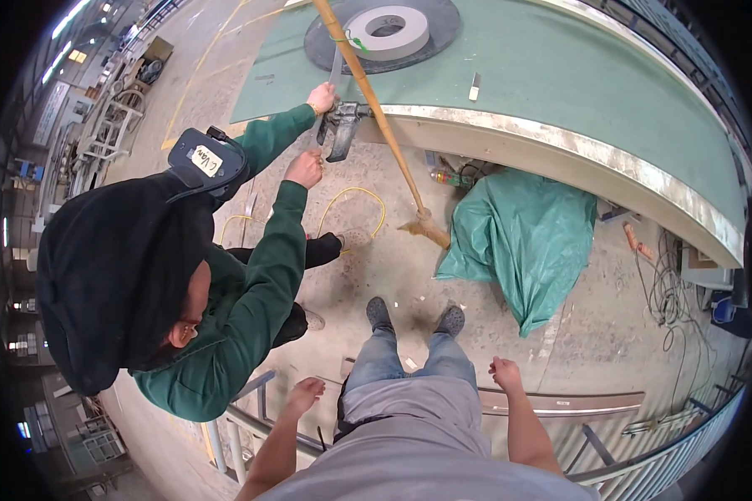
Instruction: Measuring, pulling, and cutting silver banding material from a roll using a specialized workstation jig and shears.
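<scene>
Both my hands hang in front of my body, touching nothing. My left hand is at the left of my waist, its fingers loosely bent and nothing in them. On the other side my right hand is raised a little, fingers half curled, also holding nothing. Ahead on the left, a co-worker in a green sweatshirt and black headwear bends toward the table's edge. The co-worker's two hands are at a thin pale strip, beside a dark metal clamp-like fitting on the table's corner.
A straw broom leans against the green-topped table, on which a white ring-shaped roll lies. Below it a green plastic sheet covers something. Cables lie on the right floor; metal railings stand near me.
</scene>
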The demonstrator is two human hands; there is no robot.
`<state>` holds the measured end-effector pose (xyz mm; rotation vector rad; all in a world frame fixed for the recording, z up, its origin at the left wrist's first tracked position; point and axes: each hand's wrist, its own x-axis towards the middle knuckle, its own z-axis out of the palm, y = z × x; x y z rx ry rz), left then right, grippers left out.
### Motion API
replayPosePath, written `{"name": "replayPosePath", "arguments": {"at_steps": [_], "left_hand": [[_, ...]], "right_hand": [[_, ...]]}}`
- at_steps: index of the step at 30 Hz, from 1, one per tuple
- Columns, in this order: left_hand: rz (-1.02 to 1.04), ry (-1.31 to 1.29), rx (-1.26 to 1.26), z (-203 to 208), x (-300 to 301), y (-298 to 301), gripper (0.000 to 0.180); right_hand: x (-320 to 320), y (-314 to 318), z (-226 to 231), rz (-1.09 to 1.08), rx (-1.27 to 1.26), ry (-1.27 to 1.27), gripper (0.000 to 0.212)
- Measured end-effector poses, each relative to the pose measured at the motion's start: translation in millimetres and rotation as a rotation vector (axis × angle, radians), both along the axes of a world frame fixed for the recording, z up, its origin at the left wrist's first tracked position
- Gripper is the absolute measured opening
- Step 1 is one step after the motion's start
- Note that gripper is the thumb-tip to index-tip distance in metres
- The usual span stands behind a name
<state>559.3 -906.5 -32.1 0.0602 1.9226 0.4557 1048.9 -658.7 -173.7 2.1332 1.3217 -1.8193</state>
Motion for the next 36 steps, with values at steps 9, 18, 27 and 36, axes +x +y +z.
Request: {"name": "replayPosePath", "arguments": {"at_steps": [9, 18, 27, 36], "left_hand": [[-0.033, -0.003, 0.041, -4, 22, 28, 0.027], [0.078, -0.023, 0.023, -12, 35, -3, 0.028], [0.187, -0.028, 0.022, -11, 47, -6, 0.027], [0.19, -0.029, 0.061, -27, 61, 1, 0.025]], "right_hand": [[-22, 48, 27, 0.031, -0.141, -0.011, 0.039], [-55, 77, 25, 0.037, -0.082, 0.128, 0.038], [-34, 73, 21, 0.149, -0.181, 0.039, 0.04], [-25, 95, 16, 0.171, -0.091, 0.046, 0.038]]}}
